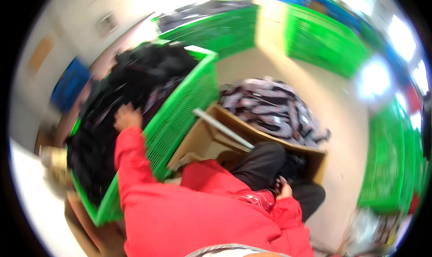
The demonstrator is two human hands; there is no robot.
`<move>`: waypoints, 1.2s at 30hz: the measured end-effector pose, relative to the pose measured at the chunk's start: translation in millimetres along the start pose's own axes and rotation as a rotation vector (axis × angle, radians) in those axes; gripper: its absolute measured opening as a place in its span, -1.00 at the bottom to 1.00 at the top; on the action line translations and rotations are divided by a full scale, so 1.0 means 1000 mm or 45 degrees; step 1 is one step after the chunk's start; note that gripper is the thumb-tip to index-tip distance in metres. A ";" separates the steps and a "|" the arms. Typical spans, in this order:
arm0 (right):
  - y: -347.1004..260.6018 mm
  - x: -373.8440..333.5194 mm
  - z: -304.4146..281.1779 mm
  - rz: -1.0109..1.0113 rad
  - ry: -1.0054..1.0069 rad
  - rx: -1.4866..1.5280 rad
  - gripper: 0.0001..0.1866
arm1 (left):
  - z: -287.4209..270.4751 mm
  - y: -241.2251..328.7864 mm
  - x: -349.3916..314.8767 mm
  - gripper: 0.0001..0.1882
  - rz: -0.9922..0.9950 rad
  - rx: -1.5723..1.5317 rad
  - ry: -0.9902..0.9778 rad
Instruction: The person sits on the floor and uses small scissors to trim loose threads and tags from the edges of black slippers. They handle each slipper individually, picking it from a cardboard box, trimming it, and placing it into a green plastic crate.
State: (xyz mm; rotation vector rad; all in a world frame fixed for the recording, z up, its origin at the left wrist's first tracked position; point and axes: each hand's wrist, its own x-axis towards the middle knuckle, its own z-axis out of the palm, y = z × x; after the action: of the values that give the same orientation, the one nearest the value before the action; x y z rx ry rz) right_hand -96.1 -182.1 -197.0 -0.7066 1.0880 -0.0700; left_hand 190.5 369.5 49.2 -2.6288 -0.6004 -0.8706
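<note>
On the left, a big green plastic crate [180, 108] is heaped with soft black pieces that look like cloth [148, 70]; their exact kind is blurred. My left hand [128, 117] is over the near part of this heap, fingers stretched out and apart, touching or just above the black pieces. Low by my knees is my right hand [284, 189], its fingers curled against something dark. What lies in it blends with my black trousers [258, 164] and a black bundle beside them.
An open cardboard box [238, 126] stands before my legs, a pale strip [222, 128] across it. Beyond it, dark-and-grey banded bundles [267, 106] are piled on the floor. More green crates [229, 29] stand behind, with others [387, 162] stacked at the right.
</note>
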 end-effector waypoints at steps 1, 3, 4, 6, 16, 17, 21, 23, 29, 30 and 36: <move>0.000 -0.003 0.001 -0.050 -0.047 -0.008 -0.76 | 0.005 0.000 -0.003 -0.56 -0.002 -0.009 0.005; 0.002 0.006 -0.006 -0.061 -0.073 0.030 -0.66 | 0.035 -0.009 -0.002 -0.52 0.037 0.007 -0.084; 0.002 0.002 0.001 -0.066 -0.056 0.081 -0.65 | 0.053 -0.023 0.001 -0.51 0.063 0.084 -0.129; 0.003 0.000 0.001 -0.068 -0.105 0.206 -0.69 | 0.067 -0.025 0.003 -0.48 0.037 0.175 -0.231; 0.008 -0.008 0.000 -0.044 -0.221 0.043 -0.67 | -0.045 0.029 -0.031 -0.72 0.688 -0.301 0.691; 0.004 -0.013 0.004 -0.044 -0.219 0.019 -0.67 | -0.066 0.056 -0.046 -0.74 0.866 -0.511 0.774; -0.007 -0.024 0.013 0.034 -0.209 0.062 -0.70 | -0.071 0.146 -0.109 -0.80 1.095 -0.957 0.506; -0.007 -0.026 0.017 0.069 -0.218 0.078 -0.70 | -0.057 0.179 -0.147 -0.75 1.079 -0.978 0.306; -0.010 -0.022 0.008 0.073 -0.158 0.118 -0.71 | -0.051 0.287 -0.209 -0.74 1.463 -1.159 -0.200; -0.009 -0.019 0.006 0.062 -0.147 0.106 -0.71 | -0.050 0.305 -0.215 -0.75 1.505 -1.182 -0.243; -0.014 -0.020 0.017 0.054 -0.111 0.073 -0.74 | -0.032 0.382 -0.237 -0.76 1.617 -1.125 -0.473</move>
State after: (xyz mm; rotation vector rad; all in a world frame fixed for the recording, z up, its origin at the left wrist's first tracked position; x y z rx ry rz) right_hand -88.3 -176.9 -169.0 -0.6293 1.0132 -0.0335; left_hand 184.4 -43.4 -132.1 -2.9683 1.6026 -0.1882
